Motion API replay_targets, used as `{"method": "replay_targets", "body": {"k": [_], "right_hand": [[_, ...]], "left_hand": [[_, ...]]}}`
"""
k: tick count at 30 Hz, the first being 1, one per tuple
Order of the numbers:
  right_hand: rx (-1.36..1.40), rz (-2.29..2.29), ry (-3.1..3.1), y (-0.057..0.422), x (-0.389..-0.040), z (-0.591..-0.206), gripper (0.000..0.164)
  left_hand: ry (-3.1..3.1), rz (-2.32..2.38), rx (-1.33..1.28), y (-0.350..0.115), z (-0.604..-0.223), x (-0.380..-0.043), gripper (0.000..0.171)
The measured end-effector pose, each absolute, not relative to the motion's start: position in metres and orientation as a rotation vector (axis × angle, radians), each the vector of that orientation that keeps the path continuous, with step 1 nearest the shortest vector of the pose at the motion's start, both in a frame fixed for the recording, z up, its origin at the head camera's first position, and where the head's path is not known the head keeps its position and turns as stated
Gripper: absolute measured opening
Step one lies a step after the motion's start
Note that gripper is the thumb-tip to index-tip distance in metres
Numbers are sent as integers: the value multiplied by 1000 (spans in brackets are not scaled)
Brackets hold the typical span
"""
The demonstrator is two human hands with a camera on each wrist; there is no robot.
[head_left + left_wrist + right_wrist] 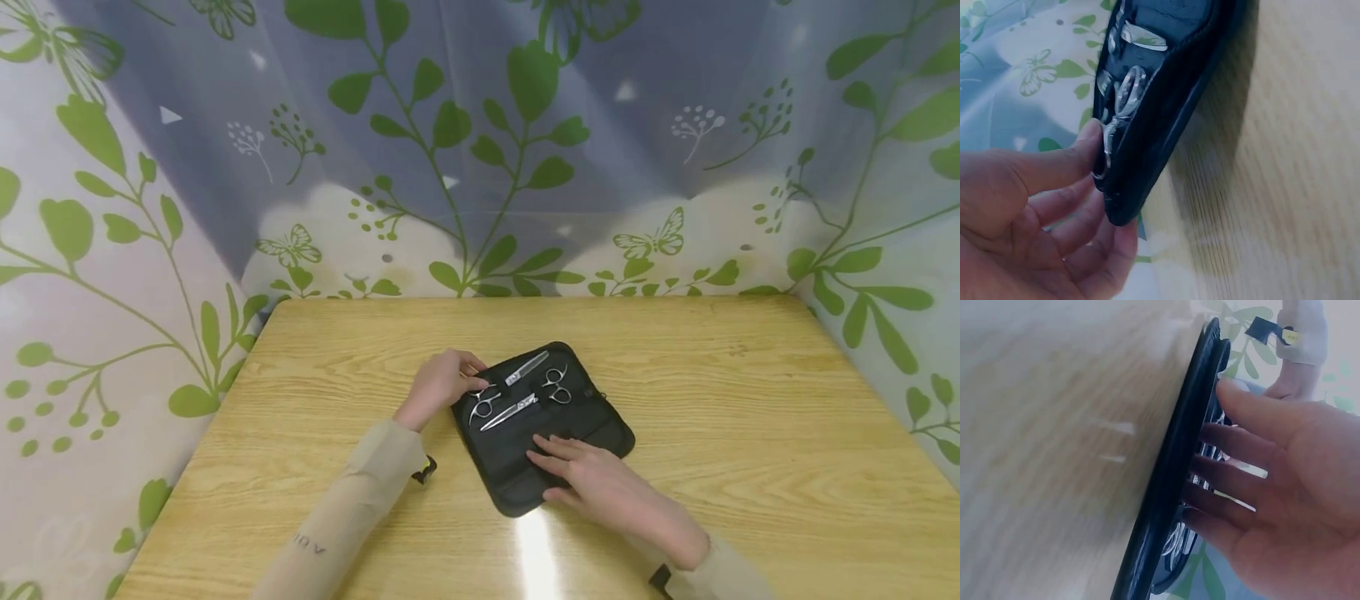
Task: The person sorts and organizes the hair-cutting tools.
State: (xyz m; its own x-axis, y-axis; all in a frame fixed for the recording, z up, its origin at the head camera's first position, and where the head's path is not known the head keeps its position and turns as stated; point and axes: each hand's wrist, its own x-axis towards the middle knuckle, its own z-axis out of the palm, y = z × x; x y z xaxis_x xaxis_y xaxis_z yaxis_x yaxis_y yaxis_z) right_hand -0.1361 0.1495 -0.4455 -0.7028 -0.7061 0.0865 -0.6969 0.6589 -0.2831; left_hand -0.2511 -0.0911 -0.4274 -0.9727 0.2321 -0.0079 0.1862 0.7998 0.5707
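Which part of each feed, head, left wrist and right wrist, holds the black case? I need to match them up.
Head: the black case lies open, right of and below centre.
Left wrist: upper middle, slanting down to the left hand.
Right wrist: nearly edge-on, slanting from top middle to the bottom edge, left of the right hand.
Shared landmark: the wooden table, visible in all three.

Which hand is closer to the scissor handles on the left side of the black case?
Left. The left hand is close by those scissor handles, gripping the black case there. The right hand is farther away, its fingers over the case's near side.
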Motion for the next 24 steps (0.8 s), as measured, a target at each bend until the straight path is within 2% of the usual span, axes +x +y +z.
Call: {"method": "replay_targets", "body": {"k": [9, 17, 21, 24], "right_hand": [[-1174, -541, 2681, 148, -138, -444, 56], [-1187, -511, 2655, 138, -140, -444, 66], [-1175, -535, 2661, 139, -142, -444, 64], [-1160, -622, 2710, 146, -147, -443, 55]], "left_hand": [[2885, 934, 474, -83, -428, -275, 26], [2932, 1039, 610, -76, -421, -278, 25], [2952, 1081, 623, -74, -420, -276, 25], [2963, 1078, 635, -72, -420, -275, 25]]}}
